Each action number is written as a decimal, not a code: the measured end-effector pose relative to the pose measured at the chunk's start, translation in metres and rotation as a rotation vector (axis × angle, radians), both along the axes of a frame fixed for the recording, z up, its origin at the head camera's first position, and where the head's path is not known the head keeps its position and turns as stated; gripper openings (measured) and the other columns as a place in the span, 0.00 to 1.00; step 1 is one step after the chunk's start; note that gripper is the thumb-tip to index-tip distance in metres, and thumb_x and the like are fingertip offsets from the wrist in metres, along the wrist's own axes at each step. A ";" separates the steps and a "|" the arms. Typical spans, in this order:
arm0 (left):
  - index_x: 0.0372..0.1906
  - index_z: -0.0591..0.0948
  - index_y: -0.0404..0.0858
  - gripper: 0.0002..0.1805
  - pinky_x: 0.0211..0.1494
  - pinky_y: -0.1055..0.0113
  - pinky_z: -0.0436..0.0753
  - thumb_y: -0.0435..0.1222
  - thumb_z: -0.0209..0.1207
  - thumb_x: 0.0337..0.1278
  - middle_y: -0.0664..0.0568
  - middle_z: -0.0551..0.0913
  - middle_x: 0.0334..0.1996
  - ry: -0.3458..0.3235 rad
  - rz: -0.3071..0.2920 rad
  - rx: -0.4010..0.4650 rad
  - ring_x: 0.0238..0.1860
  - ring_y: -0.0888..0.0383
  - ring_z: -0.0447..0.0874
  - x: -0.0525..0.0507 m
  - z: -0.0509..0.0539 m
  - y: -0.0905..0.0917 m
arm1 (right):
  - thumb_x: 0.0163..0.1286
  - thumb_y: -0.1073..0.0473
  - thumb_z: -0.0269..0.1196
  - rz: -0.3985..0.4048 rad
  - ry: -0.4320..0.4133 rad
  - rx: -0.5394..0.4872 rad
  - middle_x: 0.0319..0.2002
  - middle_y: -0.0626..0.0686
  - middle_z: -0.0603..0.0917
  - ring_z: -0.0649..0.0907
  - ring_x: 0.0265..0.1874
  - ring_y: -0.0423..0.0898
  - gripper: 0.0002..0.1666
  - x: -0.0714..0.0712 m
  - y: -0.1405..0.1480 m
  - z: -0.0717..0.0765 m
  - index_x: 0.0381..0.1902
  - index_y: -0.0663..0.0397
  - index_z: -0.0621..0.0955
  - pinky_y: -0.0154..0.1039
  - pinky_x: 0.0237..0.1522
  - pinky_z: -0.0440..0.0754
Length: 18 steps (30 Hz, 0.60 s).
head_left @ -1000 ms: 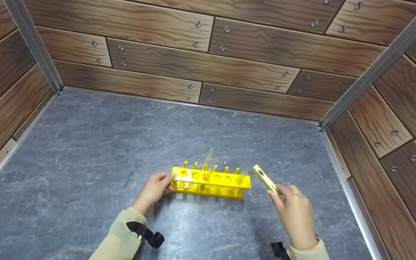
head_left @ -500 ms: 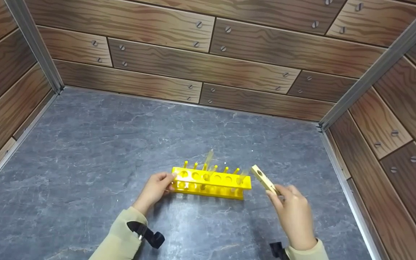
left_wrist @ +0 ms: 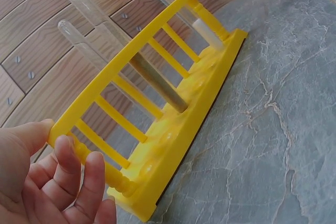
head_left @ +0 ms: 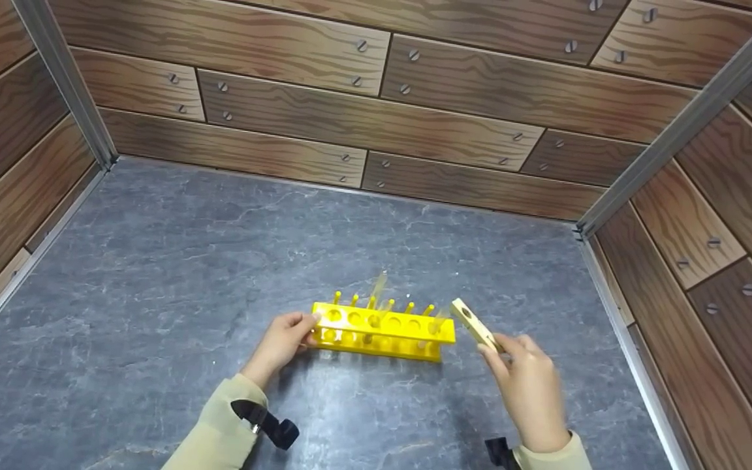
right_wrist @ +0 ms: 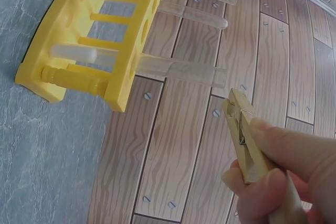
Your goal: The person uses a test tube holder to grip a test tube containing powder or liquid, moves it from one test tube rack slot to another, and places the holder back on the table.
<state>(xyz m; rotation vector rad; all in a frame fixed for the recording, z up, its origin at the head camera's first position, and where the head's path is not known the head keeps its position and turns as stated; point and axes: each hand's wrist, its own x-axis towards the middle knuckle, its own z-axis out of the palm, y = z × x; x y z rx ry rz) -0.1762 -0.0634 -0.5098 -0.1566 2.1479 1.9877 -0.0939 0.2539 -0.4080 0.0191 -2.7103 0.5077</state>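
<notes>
A yellow test tube rack [head_left: 384, 331] stands on the grey marbled surface, its left end pinched between my left hand's [head_left: 279, 346] thumb and fingers. In the left wrist view, a tube with brownish contents [left_wrist: 157, 82] stands mid-rack, and one with white contents [left_wrist: 207, 34] stands at the far end. Behind the rail, a clear tube [left_wrist: 73, 35] is upside down on a peg. My right hand [head_left: 532, 385] holds a wooden test tube clamp [right_wrist: 247, 140] with a wire spring. Its tip is close to the mouth of the white-filled tube; whether they touch I cannot tell.
Wood-patterned panels [head_left: 297, 91] wall the back and both sides, with metal posts [head_left: 66, 85] at the corners. The grey surface [head_left: 206, 235] stretches around the rack. Black camera straps [head_left: 265, 421] are on both wrists.
My right hand and the clamp have shifted slightly left, closer to the rack's right end. The left hand keeps its grip on the rack, which stays in place.
</notes>
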 end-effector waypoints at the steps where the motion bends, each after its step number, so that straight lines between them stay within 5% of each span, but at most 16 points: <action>1: 0.23 0.75 0.33 0.15 0.31 0.63 0.73 0.39 0.55 0.63 0.52 0.74 0.17 0.001 0.000 0.001 0.22 0.59 0.72 0.000 0.000 0.000 | 0.57 0.56 0.69 -0.001 -0.002 0.000 0.26 0.54 0.78 0.82 0.22 0.49 0.16 0.000 0.000 0.000 0.39 0.64 0.84 0.42 0.21 0.78; 18: 0.30 0.78 0.30 0.14 0.32 0.64 0.75 0.39 0.55 0.63 0.52 0.74 0.18 -0.023 0.023 -0.006 0.22 0.60 0.73 0.000 -0.001 0.001 | 0.57 0.56 0.69 0.023 -0.018 -0.018 0.24 0.50 0.76 0.80 0.20 0.45 0.15 -0.003 -0.010 0.001 0.38 0.61 0.84 0.37 0.19 0.76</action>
